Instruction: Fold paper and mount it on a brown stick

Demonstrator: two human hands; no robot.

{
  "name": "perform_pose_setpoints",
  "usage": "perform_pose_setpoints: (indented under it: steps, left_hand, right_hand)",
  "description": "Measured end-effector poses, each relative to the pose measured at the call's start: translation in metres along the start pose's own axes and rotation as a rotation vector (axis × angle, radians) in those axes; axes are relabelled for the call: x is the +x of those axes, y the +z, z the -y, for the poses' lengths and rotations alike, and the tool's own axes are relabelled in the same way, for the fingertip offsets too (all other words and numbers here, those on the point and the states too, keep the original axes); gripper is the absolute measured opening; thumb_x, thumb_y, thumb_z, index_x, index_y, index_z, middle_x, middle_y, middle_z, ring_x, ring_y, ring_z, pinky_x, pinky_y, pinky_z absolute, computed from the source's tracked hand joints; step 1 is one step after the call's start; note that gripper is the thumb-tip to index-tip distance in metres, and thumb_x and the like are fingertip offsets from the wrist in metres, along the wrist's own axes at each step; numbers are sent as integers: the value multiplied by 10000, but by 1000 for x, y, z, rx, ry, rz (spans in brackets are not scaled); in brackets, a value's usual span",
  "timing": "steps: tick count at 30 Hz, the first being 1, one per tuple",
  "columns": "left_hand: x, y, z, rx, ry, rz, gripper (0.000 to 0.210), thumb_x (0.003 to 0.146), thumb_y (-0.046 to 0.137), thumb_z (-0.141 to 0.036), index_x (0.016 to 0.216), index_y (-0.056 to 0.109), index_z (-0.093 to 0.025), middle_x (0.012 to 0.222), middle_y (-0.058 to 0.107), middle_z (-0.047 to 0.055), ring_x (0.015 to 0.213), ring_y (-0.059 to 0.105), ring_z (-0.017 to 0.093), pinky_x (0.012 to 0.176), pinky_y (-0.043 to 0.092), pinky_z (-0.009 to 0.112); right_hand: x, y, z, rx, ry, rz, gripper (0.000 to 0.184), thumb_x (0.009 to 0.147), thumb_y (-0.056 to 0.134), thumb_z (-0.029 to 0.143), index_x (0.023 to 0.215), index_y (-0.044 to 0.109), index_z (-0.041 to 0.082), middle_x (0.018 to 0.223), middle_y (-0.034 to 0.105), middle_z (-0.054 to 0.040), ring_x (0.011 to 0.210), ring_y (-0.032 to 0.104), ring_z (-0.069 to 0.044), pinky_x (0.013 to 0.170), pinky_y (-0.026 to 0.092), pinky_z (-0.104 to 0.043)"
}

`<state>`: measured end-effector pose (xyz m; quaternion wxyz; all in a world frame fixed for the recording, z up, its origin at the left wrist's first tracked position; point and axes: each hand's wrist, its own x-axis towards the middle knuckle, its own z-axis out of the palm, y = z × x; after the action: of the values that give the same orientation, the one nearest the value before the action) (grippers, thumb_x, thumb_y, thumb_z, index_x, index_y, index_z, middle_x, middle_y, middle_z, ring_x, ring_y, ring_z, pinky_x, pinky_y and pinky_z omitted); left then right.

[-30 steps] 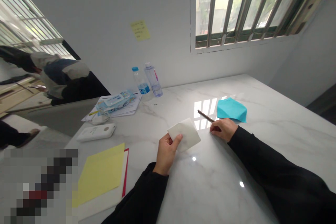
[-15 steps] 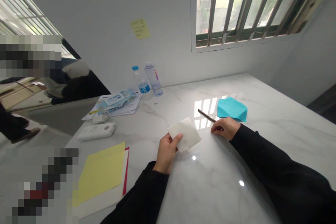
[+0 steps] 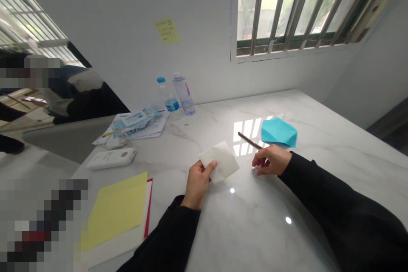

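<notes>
A square of cream-white paper (image 3: 221,162) is pinched between the thumb and fingers of my left hand (image 3: 196,180), raised over the marble table (image 3: 242,229). To the right, my right hand (image 3: 270,160) is low over the tabletop, its fingers bent with a gap between thumb and fingertips. Nothing shows in that hand. Just beyond it lies a slim dark pen-like stick (image 3: 248,140), its near end hidden behind the hand. A folded turquoise sheet (image 3: 279,131) rests past the stick.
Left of my arm lie yellow paper (image 3: 117,208) and a red-edged white sheet. Beyond are a white device (image 3: 111,158), a wipes pack (image 3: 137,120) on papers, and two bottles (image 3: 170,100) (image 3: 185,95) by the wall. A person (image 3: 75,89) is at far left.
The fingers of my right hand have parted and moved slightly nearer to me, while the stick stays put. My left hand keeps the paper. The view has shifted a little.
</notes>
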<state>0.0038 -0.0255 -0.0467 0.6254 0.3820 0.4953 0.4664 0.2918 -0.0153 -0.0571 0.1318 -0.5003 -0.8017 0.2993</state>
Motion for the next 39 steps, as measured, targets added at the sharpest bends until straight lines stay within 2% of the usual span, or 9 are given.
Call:
perform_pose_setpoints:
  steps: [3, 11, 15, 18, 24, 28, 33, 36, 39]
  left_hand:
    - [0, 0, 1, 3, 0, -1, 467, 713, 864, -373, 1073, 749, -100, 952, 810, 111, 794, 758, 230, 689, 597, 282]
    - [1, 1, 1, 17, 7, 0, 482, 707, 863, -379, 1081, 752, -96, 933, 809, 107, 771, 750, 221, 684, 587, 278]
    - [0, 1, 1, 22, 20, 4, 518, 690, 876, -409, 1091, 755, -104, 939, 810, 109, 781, 754, 231, 706, 595, 301]
    - [0, 1, 2, 31, 26, 5, 525, 687, 878, -423, 1087, 756, -106, 937, 809, 110, 781, 756, 236, 704, 596, 308]
    - [-1, 3, 6, 55, 42, 10, 507, 699, 873, -426, 1078, 761, -108, 973, 809, 120, 844, 759, 257, 741, 599, 321]
    - [-3, 4, 6, 61, 53, 13, 474, 725, 863, -403, 1090, 763, -118, 1003, 809, 114, 924, 756, 264, 786, 592, 316]
    - [-4, 4, 5, 37, 36, 28, 479, 721, 864, -407, 1093, 766, -121, 987, 812, 109, 881, 757, 254, 777, 594, 320]
    - [-5, 6, 4, 14, 22, 46, 466, 714, 872, -398, 1073, 767, -121, 989, 811, 111, 866, 754, 249, 764, 595, 317]
    - [-6, 7, 2, -12, 8, 81, 462, 717, 872, -395, 1070, 761, -117, 1025, 806, 122, 889, 752, 257, 796, 599, 338]
  right_hand:
    - [2, 3, 0, 8, -16, 32, 239, 706, 832, 266, 935, 801, 206, 802, 764, -26, 673, 717, -156, 633, 543, -229]
    - [8, 10, 1, -33, -48, -57, 8, 739, 759, 194, 741, 766, 198, 704, 725, -21, 610, 656, -152, 614, 496, -255]
    - [9, 17, 8, -3, -60, -131, 66, 726, 674, 127, 702, 687, 187, 704, 707, -21, 601, 649, -143, 599, 504, -245]
    - [9, 22, 14, 52, -68, -171, 59, 755, 626, 143, 724, 632, 193, 768, 734, -26, 642, 686, -137, 603, 533, -222]
    - [7, 27, 22, 249, -98, -329, 95, 738, 642, 190, 670, 580, 210, 623, 686, 9, 532, 654, -129, 577, 547, -241]
    - [8, 27, 19, 284, -68, -314, 87, 752, 681, 249, 687, 642, 205, 605, 684, 4, 519, 633, -131, 547, 518, -247]
    - [14, 30, 7, 341, 22, -248, 178, 743, 764, 376, 745, 737, 201, 635, 719, -17, 537, 633, -144, 536, 497, -258]
    - [16, 31, 4, 458, 70, -209, 213, 710, 812, 391, 780, 768, 195, 686, 748, -38, 592, 672, -166, 581, 527, -277]
    - [17, 28, 7, 674, 89, -179, 267, 688, 855, 417, 783, 768, 183, 662, 735, -37, 583, 666, -165, 595, 539, -291]
